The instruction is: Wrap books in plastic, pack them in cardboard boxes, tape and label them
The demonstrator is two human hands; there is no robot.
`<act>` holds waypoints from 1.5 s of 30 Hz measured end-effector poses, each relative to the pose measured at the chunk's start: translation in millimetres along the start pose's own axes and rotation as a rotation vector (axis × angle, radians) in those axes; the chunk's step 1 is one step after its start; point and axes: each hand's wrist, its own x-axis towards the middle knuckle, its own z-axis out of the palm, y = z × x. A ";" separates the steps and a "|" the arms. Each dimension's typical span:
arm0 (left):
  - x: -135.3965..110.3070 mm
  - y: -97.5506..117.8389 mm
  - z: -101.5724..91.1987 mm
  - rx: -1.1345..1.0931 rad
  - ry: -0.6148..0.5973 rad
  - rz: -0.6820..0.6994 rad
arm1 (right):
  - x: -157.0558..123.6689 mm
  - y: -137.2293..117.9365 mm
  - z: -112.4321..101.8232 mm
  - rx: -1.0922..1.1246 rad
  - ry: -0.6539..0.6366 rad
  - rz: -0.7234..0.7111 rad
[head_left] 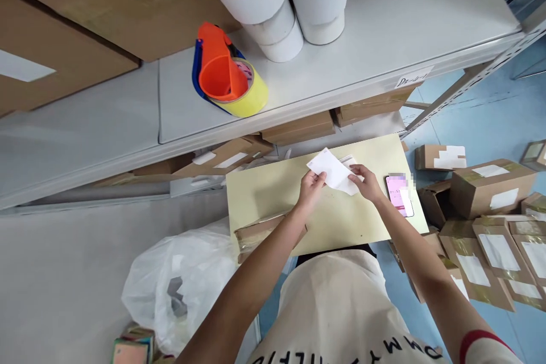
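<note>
Over the pale yellow table (264,193), a white sheet of paper (331,168) is held up between my two hands. My left hand (313,185) pinches its lower left edge. At its right edge, my right hand (365,181) has its fingers closed on the paper. Another white piece (347,160) shows partly behind the sheet, close to my right fingers; whether it is held too I cannot tell. To the right of my right hand lies a phone (399,195) with a pink screen. Under my left forearm sits a cardboard box (260,233), partly hidden.
Ahead is a grey shelf (362,62) bearing white tape rolls (315,0) and an orange tape dispenser (222,71) with yellow tape. Labelled cartons (490,187) crowd the floor at right. A white plastic bag (170,278) stands at lower left.
</note>
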 end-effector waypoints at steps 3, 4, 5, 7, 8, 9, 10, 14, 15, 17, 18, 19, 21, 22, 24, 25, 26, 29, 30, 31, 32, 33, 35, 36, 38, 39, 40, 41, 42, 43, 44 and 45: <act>-7.2 3.3 -14.7 0.204 0.345 0.099 | 3.4 -9.5 12.0 0.003 -0.054 -0.008; -11.3 6.7 -18.3 0.322 0.421 0.190 | 2.7 -13.2 13.9 -0.022 -0.060 -0.047; -15.5 11.2 -20.6 0.448 0.426 0.292 | 1.6 -16.7 15.0 -0.052 -0.068 -0.096; -21.3 22.6 -20.7 0.680 0.220 0.478 | -0.6 -22.0 15.8 -0.117 -0.101 -0.199; -21.9 28.7 -18.6 0.770 0.055 0.539 | -1.5 -23.6 15.8 -0.148 -0.122 -0.246; -20.8 34.4 -15.6 0.840 -0.104 0.577 | -2.1 -24.4 15.7 -0.170 -0.140 -0.282; -18.0 39.4 -12.0 0.893 -0.233 0.595 | -2.5 -24.6 15.7 -0.183 -0.153 -0.305; 2.0 48.5 -1.0 1.025 -0.390 0.541 | -3.4 -19.7 14.9 -0.142 -0.169 -0.257; 7.3 48.6 -0.3 1.043 -0.404 0.506 | -3.7 -17.3 14.7 -0.124 -0.176 -0.232; 17.5 47.7 -1.3 1.061 -0.438 0.428 | -4.2 -11.4 14.6 -0.089 -0.183 -0.194; 22.4 47.4 -2.6 1.063 -0.449 0.388 | -4.3 -8.0 14.7 -0.069 -0.181 -0.177; 27.5 47.2 -4.2 1.061 -0.447 0.349 | -4.3 -4.4 15.0 -0.045 -0.169 -0.156; 37.7 47.5 -7.2 1.051 -0.414 0.289 | -3.3 3.0 15.9 0.006 -0.140 -0.116; 42.5 48.0 -8.4 1.042 -0.395 0.270 | -2.4 6.8 16.4 0.025 -0.132 -0.100; 50.9 49.3 -9.9 1.019 -0.366 0.246 | 0.3 14.2 17.1 0.025 -0.128 -0.069; 54.2 50.1 -10.7 1.006 -0.341 0.241 | 1.9 17.9 17.2 -0.002 -0.127 -0.044; 56.6 51.1 -11.7 0.994 -0.303 0.238 | 3.4 21.7 17.0 -0.040 -0.126 -0.009; 60.3 54.6 -19.2 0.958 -0.116 0.243 | 7.1 33.4 14.3 -0.148 -0.098 0.097; 60.6 55.9 -23.5 0.938 -0.050 0.244 | 7.7 36.8 12.8 -0.159 -0.086 0.113; 60.4 57.1 -28.4 0.906 0.007 0.240 | 7.9 39.2 11.2 -0.160 -0.069 0.114; 59.5 58.2 -33.6 0.854 0.051 0.234 | 7.6 40.2 9.7 -0.159 -0.037 0.103; 57.8 59.2 -38.5 0.781 0.082 0.228 | 6.7 39.3 8.4 -0.159 0.012 0.081; 50.9 61.2 -45.9 0.578 0.112 0.197 | 2.2 30.2 7.5 -0.156 0.136 0.015; 45.2 62.5 -47.7 0.459 0.119 0.169 | -1.9 21.6 8.2 -0.140 0.189 -0.022; 28.5 65.6 -47.4 0.219 0.128 0.099 | -14.2 -2.8 12.8 -0.049 0.210 -0.081; 17.6 67.7 -45.9 0.108 0.125 0.067 | -22.6 -17.6 16.8 0.025 0.180 -0.103; 5.0 69.9 -44.2 0.004 0.112 0.045 | -32.4 -33.4 21.9 0.110 0.137 -0.124; -9.0 72.3 -43.1 -0.092 0.090 0.030 | -43.4 -49.4 27.9 0.195 0.093 -0.144; -24.1 74.5 -43.2 -0.177 0.059 0.017 | -55.4 -64.8 34.5 0.273 0.061 -0.160; -40.3 76.4 -45.2 -0.251 0.020 0.004 | -68.1 -79.3 41.4 0.338 0.047 -0.166; -57.1 77.5 -49.4 -0.314 -0.024 -0.008 | -81.4 -92.3 48.3 0.390 0.054 -0.162; -74.6 77.7 -56.0 -0.366 -0.076 -0.016 | -95.0 -103.7 55.1 0.429 0.077 -0.148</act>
